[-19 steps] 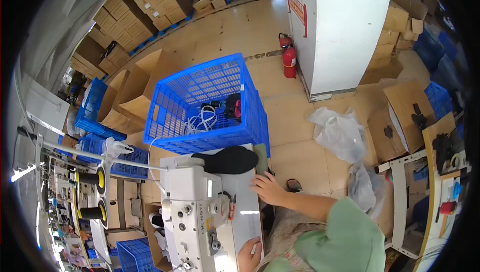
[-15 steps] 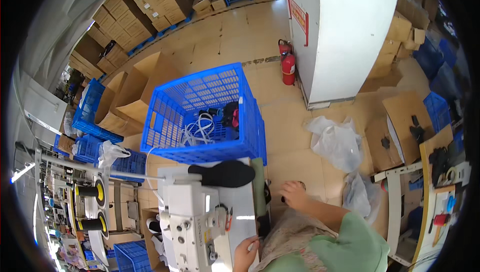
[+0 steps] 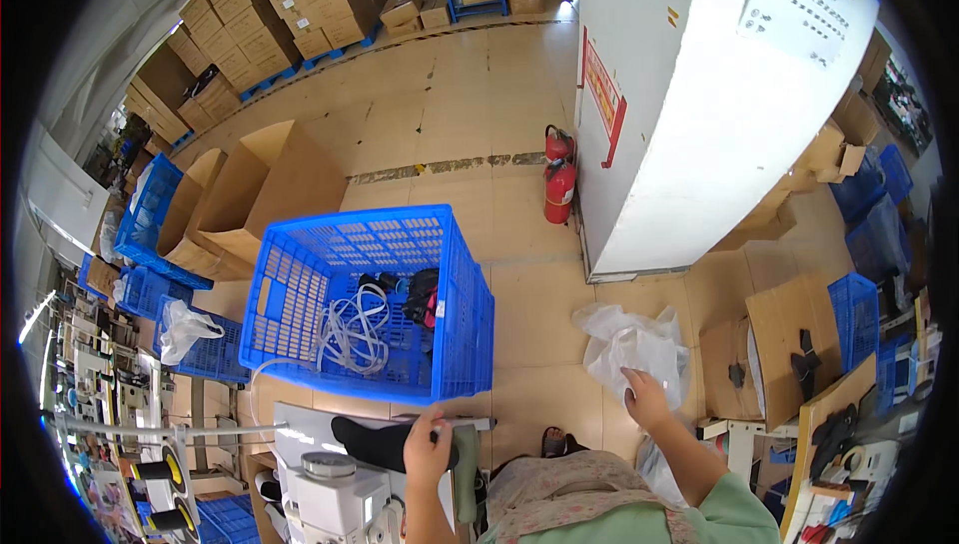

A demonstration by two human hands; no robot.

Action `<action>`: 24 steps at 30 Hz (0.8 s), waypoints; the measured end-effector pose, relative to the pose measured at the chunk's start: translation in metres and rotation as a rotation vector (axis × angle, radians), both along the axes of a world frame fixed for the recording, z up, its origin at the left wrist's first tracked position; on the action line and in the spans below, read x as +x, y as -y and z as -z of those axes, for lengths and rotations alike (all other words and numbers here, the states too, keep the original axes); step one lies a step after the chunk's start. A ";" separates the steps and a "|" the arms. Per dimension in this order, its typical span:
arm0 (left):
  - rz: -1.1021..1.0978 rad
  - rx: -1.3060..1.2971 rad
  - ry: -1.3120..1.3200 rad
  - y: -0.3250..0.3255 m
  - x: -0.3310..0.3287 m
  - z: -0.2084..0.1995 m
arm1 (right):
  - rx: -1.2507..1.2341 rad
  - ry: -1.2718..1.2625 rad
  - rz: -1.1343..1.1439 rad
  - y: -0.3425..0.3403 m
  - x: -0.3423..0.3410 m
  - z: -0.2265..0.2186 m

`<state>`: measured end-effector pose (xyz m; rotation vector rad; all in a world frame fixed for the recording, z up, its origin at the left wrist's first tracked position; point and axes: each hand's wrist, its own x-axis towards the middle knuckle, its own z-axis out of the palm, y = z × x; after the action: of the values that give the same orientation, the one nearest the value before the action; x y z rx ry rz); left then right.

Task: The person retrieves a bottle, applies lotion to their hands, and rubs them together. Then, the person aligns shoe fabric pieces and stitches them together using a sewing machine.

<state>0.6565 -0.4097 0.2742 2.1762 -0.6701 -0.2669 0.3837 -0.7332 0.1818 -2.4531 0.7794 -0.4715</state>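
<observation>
My left hand (image 3: 428,452) is over the right end of a long, rounded black piece (image 3: 372,441), shaped like a sole or sock, on the sewing machine table. Its fingers are curled together, and a dark spot shows between them; what they grip is unclear. A green cloth (image 3: 466,474) hangs at the table edge beside this hand. The white sewing machine (image 3: 335,499) stands left of my forearm. My right hand (image 3: 647,400) reaches out to the right with fingers apart and nothing in them. Below it in the picture plane lies a crumpled clear plastic bag (image 3: 611,344) on the floor.
Beyond the table stands a blue crate (image 3: 468,344) holding white cord (image 3: 355,329) and dark items. Open cartons (image 3: 275,194) are behind it. Red fire extinguishers (image 3: 559,189) stand by a white pillar (image 3: 649,144). At right are a carton (image 3: 774,344) and a cluttered bench (image 3: 829,454).
My left hand has moved up from the table's near edge to the black piece. The right hand has swung outward to the right, away from the table. The whole view has shifted.
</observation>
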 end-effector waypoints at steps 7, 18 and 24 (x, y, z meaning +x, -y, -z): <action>-0.222 0.121 0.108 0.006 0.069 -0.017 | 0.279 -0.035 -0.024 0.082 0.122 -0.006; -0.495 0.071 0.264 0.144 0.260 -0.034 | -0.045 0.056 0.014 0.319 0.383 -0.004; -0.378 0.159 0.373 0.233 0.403 -0.088 | 0.383 0.000 0.287 0.408 0.417 0.059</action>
<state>1.0594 -0.6426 0.3620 2.4795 -0.4312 0.3005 0.8004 -1.1411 0.1226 -1.9983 1.1165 -0.3826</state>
